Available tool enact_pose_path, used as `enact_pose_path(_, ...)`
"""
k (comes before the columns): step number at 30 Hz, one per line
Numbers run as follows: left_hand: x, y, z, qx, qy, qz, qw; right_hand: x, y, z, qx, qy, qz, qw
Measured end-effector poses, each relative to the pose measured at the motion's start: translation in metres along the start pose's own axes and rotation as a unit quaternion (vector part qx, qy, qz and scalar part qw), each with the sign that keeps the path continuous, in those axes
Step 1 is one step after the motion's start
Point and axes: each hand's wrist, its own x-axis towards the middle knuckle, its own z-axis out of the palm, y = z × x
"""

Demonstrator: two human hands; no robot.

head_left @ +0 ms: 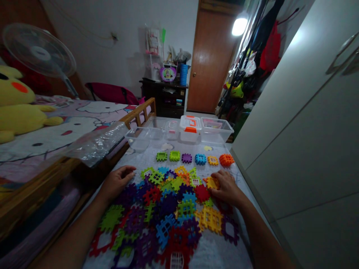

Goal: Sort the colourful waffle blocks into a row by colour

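Observation:
A heap of colourful waffle blocks (168, 209) covers the near part of a table with a pale cloth (246, 183). Beyond the heap stands a row of small block stacks: green (161, 156), lime (174, 155), purple (186, 158), blue (200, 159), yellow (212, 160) and orange (226, 159). My right hand (226, 186) lies at the heap's right edge, its fingers curled on a yellow block (212, 182). At the heap's left edge my left hand (117, 181) rests palm down with its fingers loosely stretched, holding nothing.
Clear plastic boxes (215, 130) and a white case with orange clasps (190, 129) stand at the table's far end. A bed (56, 130) with a wooden rail, a plastic bag (95, 144) and a yellow plush toy is on the left. White cupboard doors (303, 123) run along the right.

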Motion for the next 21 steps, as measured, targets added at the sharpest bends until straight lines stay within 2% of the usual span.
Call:
enact_pose_path(4, 0.001, -0.004, 0.000, -0.007, 0.001, 0.004, 1.000, 0.000, -0.002, -0.002, -0.020, 0.009, -0.004, 1.000)
enact_pose_path(8, 0.002, -0.006, -0.001, 0.000, -0.003, 0.006, 1.000, 0.010, 0.003, -0.018, -0.039, 0.031, -0.006, 0.999)
enact_pose_path(11, 0.002, -0.004, -0.001, -0.001, -0.007, -0.001, 1.000, 0.031, 0.012, -0.036, -0.072, 0.055, -0.010, 0.996)
enact_pose_path(14, 0.002, -0.002, -0.001, -0.010, -0.003, -0.006, 1.000, 0.059, 0.021, -0.048, -0.101, 0.052, -0.007, 0.993)
enact_pose_path(21, 0.003, -0.007, -0.001, 0.001, 0.000, -0.005, 1.000, 0.105, 0.037, -0.041, -0.115, 0.024, -0.021, 0.993)
